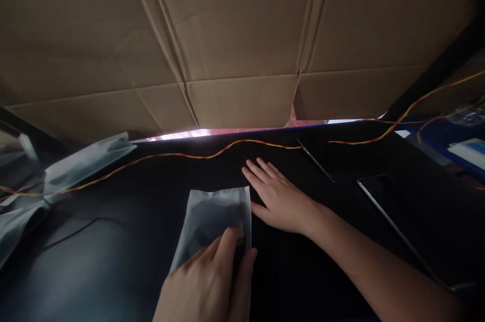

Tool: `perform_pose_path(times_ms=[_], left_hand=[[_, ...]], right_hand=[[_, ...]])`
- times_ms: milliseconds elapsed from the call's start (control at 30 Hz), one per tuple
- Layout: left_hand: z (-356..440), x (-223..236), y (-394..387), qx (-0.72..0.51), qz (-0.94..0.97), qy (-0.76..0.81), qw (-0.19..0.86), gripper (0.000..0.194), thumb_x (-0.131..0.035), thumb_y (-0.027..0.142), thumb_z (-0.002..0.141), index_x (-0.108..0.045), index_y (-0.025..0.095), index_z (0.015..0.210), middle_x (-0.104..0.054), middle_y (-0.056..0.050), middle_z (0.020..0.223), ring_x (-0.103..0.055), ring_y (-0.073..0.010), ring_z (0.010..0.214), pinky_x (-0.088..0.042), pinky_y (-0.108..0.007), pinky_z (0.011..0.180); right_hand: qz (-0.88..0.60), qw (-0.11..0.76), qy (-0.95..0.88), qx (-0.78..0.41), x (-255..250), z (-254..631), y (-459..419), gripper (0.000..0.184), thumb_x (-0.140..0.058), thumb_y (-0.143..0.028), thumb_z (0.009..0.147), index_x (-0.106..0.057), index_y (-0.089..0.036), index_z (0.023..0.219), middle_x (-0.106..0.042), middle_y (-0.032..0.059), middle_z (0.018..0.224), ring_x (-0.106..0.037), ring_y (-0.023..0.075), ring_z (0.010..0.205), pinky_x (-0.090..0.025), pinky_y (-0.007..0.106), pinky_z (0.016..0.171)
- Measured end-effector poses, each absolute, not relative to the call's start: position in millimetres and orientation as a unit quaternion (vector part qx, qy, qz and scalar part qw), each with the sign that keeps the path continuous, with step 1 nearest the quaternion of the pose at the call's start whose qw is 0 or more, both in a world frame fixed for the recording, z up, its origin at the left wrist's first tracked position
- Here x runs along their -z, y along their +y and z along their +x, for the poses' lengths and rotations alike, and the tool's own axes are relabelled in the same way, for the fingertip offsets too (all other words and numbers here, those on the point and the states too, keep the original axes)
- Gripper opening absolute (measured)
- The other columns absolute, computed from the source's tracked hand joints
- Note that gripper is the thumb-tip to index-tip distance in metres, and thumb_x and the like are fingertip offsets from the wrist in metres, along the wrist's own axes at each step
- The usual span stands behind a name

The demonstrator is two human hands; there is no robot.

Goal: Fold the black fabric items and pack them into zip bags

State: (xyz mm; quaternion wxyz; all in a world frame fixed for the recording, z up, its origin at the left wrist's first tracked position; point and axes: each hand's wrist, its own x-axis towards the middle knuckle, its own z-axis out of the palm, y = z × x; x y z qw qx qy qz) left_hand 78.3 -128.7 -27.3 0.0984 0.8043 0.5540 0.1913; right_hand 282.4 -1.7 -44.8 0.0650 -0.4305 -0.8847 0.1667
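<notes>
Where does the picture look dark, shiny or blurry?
Head view: the whole scene is dim; head view: a pale sheen on the table at lower left, and bright glare in the gap under the cardboard; head view: the white-and-blue thing at the right edge looks blurry, the right hand clearer.

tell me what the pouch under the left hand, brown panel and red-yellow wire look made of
Pouch: probably thin frosted plastic, since it looks milky and translucent.
Brown panel: likely matte cardboard, given its pressed folds.
Red-yellow wire: perhaps smooth plastic insulation, judging by its coloured twisted strands; any core is hidden.
</notes>
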Motion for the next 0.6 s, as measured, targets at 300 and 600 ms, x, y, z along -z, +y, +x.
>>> perform_pose_path(times_ms=[300, 600], left_hand=[[61.4, -0.4, -37.8, -0.067, 0.903, 0.417, 0.079, 0.026, -0.063, 0.043, 0.104, -0.066, 0.027, 0.125, -0.071, -0.009, 0.124, -0.068, -0.0339, 0.109, -0.055, -0.051, 0.09], [30.2, 31.4, 18.2, -0.17, 0.886, 0.402, 0.156, 0.038, -0.056, 0.039, 0.107, -0.064, 0.026, 0.141, -0.065, -0.01, 0.142, -0.061, -0.0319, 0.13, -0.046, -0.053, 0.113]], right_hand=[[-0.432, 0.293, -0.832, -0.185, 36.5, 284.7, 6.4, 0.036, -0.046, -0.011, 0.103, -0.069, -0.015, 0.13, -0.075, 0.0135, 0.132, -0.069, 0.0244, 0.125, -0.055, 0.044, 0.108], [-0.202, 0.179, -0.912, -0.308, 20.5, 275.7, -28.5, 0.031, -0.078, -0.012, 0.082, -0.075, -0.024, 0.111, -0.071, -0.0004, 0.104, -0.066, 0.0163, 0.093, -0.054, 0.032, 0.091]])
